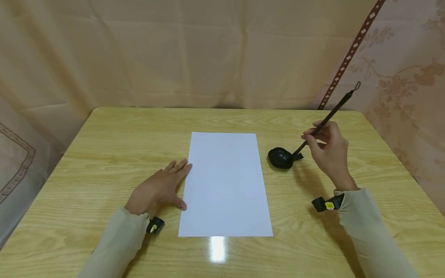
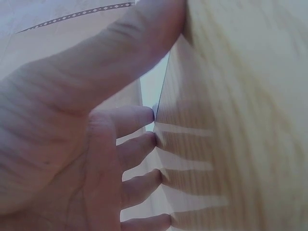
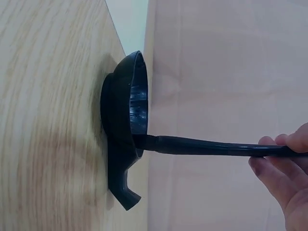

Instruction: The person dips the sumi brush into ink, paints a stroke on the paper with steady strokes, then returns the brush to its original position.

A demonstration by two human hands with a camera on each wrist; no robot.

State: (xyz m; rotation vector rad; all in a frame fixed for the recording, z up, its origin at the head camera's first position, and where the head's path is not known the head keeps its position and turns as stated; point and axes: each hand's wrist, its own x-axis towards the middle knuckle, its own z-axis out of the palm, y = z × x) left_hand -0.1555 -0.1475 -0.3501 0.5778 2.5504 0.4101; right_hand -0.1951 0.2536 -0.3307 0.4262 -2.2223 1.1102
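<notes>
Pinching the brush [image 1: 333, 111], its tip lost against the black dish [image 1: 280, 158], are right fingers [image 1: 312, 143]; left fingers [image 1: 183, 171] spread.

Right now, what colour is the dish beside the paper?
The dish is black, seen best in the right wrist view.

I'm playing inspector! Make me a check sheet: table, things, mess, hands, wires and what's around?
Surface: wood-grain table, reflecting light.
Job's things: white paper lies flat; black brush has its tip at the rim of the black dish.
Clutter: nothing seen.
Hands: left hand spread at the paper's left edge; right hand pinches the brush.
Cables: nothing seen.
Surroundings: beige curtain behind, floral cloth at right.
</notes>
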